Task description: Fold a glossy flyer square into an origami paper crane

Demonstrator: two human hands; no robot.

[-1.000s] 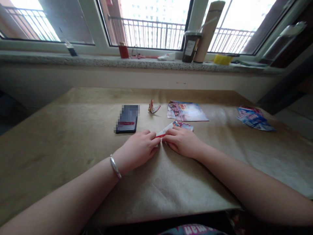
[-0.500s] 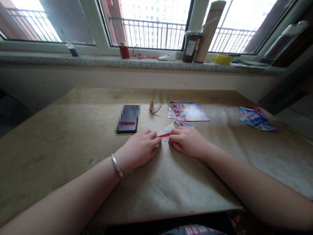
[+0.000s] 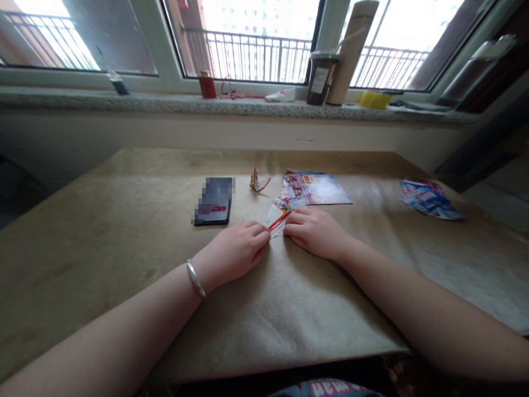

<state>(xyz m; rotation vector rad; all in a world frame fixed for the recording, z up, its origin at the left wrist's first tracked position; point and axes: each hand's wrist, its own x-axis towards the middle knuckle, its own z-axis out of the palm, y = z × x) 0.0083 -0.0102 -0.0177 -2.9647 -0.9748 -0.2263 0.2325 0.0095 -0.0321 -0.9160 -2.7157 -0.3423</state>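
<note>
A folded piece of printed paper [image 3: 279, 213], white with red and orange bands, lies on the table between my hands. My left hand [image 3: 239, 246] pinches its near left corner, the fingers bent and pressed together. On its right side my right hand [image 3: 312, 230] rests with curled fingers against the paper's edge, covering part of it. Just beyond, a stack of printed leaflets [image 3: 328, 189] lies flat. A small folded paper piece [image 3: 258, 181] stands upright to the left of the stack.
A dark phone [image 3: 214, 202] lies left of the paper. Several blue and red printed packets or papers [image 3: 432, 199] are at the right. On the windowsill [image 3: 165, 103] stand a red container [image 3: 207, 85], a dark jar [image 3: 321, 80], a tall tan tube [image 3: 351, 55] and a yellow item [image 3: 375, 100].
The folded paper has turned between my hands, so more of its white and orange face shows. My right hand has shifted slightly; the left keeps its pinch. The view has moved a little.
</note>
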